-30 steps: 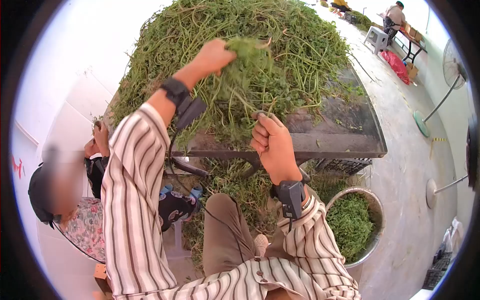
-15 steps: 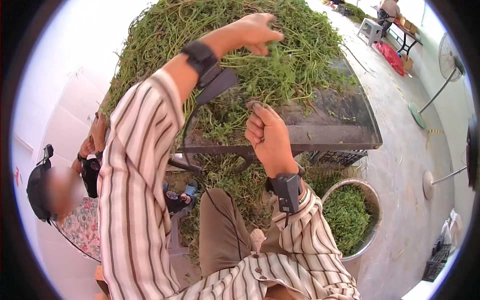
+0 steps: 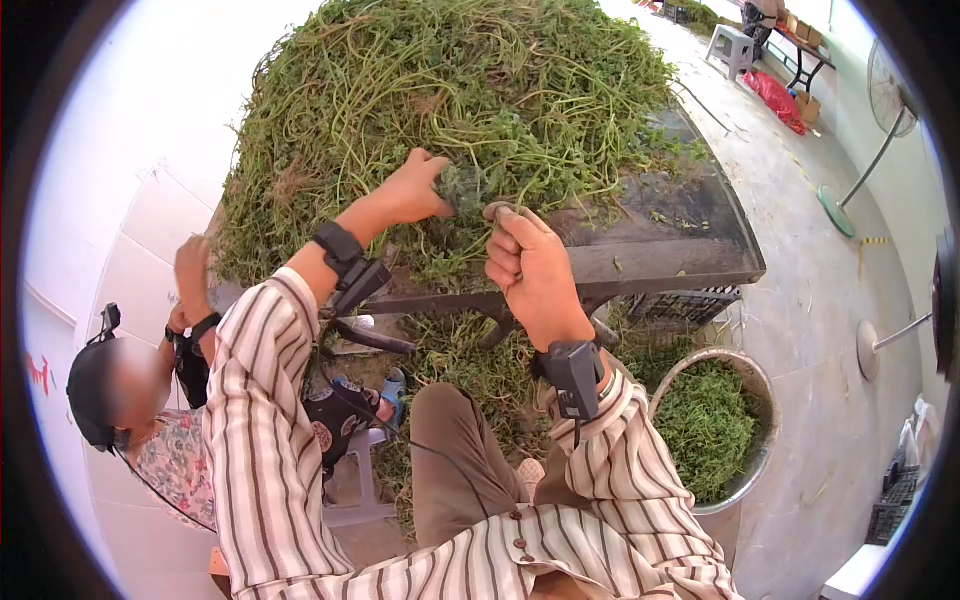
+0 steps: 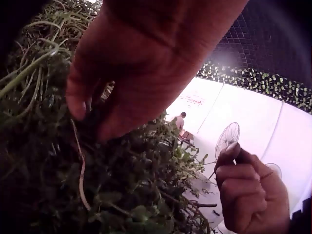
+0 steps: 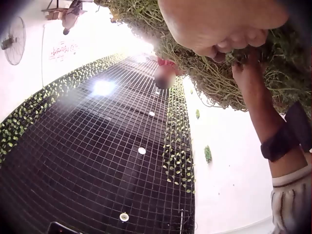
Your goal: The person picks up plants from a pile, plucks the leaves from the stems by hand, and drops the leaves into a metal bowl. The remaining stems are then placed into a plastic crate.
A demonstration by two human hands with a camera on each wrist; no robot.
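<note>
A large heap of leafy green stems covers the dark table. At its near side my left hand pinches some of the greens between thumb and fingers, and these look blurred. In the left wrist view, one thin pale stem hangs just below the left fingertips. Close to its right, my right hand is raised over the table's front edge. Its fingers are curled, with the thumb against the index finger and dark-stained tips. Nothing shows sticking out of the right hand in the left wrist view.
A round metal basin of greens stands at the lower right. More greens lie under the table. At the left sits another person. Fans, a stool and a red bag stand further right.
My left hand held greens over the heap, then was spread without them farther right, and is now back nearer the right hand among greens. The right hand stays nearly in place.
</note>
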